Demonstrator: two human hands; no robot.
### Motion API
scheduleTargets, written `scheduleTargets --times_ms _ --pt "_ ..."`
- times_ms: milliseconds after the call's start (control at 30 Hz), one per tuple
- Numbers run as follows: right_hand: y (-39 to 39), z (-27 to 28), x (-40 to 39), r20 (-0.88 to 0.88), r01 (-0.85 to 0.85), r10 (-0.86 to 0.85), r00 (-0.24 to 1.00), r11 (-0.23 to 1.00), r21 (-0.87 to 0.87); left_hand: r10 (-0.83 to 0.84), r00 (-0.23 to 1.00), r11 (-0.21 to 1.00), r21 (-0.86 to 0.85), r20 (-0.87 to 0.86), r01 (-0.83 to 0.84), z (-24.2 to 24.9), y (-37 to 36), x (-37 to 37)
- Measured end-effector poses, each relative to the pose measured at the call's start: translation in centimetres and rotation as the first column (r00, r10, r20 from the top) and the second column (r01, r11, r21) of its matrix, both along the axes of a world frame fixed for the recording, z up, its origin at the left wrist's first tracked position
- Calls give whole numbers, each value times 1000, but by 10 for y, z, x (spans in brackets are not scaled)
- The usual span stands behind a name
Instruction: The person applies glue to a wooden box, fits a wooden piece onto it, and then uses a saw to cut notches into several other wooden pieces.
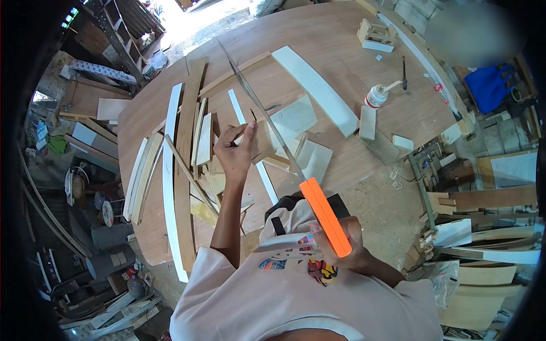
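Observation:
My right hand (348,244) is wrapped round the orange handle (326,216) of what looks like a handsaw, seen nearly edge-on. Its long thin metal blade (267,116) slants up and left over the table and the boards. My left hand (234,149) is raised left of the blade, thumb and fingers pinched on a thin dark pencil-like stick (253,115). Right beside those fingers is a small brown wood piece (261,143). White-faced offcuts (294,119) lie beyond the blade, and a narrow white strip (266,183) runs below it.
Long boards (189,148) and white strips (169,187) lie on the left of the wooden table (153,74). A wide white board (315,88) rests further back. On the right stand a white jar (376,96) with a stick and a small wooden block assembly (376,35). Stacked planks (489,199) line the right side.

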State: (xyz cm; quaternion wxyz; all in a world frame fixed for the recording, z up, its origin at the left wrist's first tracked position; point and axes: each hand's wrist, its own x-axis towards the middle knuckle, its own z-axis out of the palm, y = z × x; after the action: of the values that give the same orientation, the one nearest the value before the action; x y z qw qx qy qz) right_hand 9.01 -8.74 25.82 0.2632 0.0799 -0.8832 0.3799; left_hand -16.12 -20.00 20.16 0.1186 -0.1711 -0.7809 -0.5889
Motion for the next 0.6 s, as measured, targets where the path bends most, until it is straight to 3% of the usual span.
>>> scheduleTargets --times_ms 33,100,133,200,333,400,433,500,600 --pt "0 -4 3 1 -2 2 1000 1000 -3 -6 1000 1000 -7 2 6 0 -2 0" --pt "2 -7 2 -154 87 -43 987 952 293 -10 1000 1000 29 -3 10 1 -2 -1" --pt "4 -3 0 -155 84 -39 987 952 294 -16 1000 998 64 0 16 1 -2 -1" --pt "7 8 -9 -115 -28 28 993 1000 4 -27 1000 997 68 12 26 3 -2 3" --pt "7 0 -10 -206 1 37 978 984 180 -56 998 997 56 20 55 4 -2 10" --pt "-2 -15 -10 -228 25 -71 971 980 -199 -62 998 996 69 19 60 7 0 15" --pt "-2 -15 -10 -228 24 -70 971 980 -199 -68 998 994 81 18 66 9 0 17" --pt "-1 -14 -10 -129 -114 63 990 891 -439 -83 996 993 84 16 81 16 0 22" --pt "-5 -11 -12 -130 -82 30 991 908 -411 -107 994 992 72 11 106 20 -2 26"
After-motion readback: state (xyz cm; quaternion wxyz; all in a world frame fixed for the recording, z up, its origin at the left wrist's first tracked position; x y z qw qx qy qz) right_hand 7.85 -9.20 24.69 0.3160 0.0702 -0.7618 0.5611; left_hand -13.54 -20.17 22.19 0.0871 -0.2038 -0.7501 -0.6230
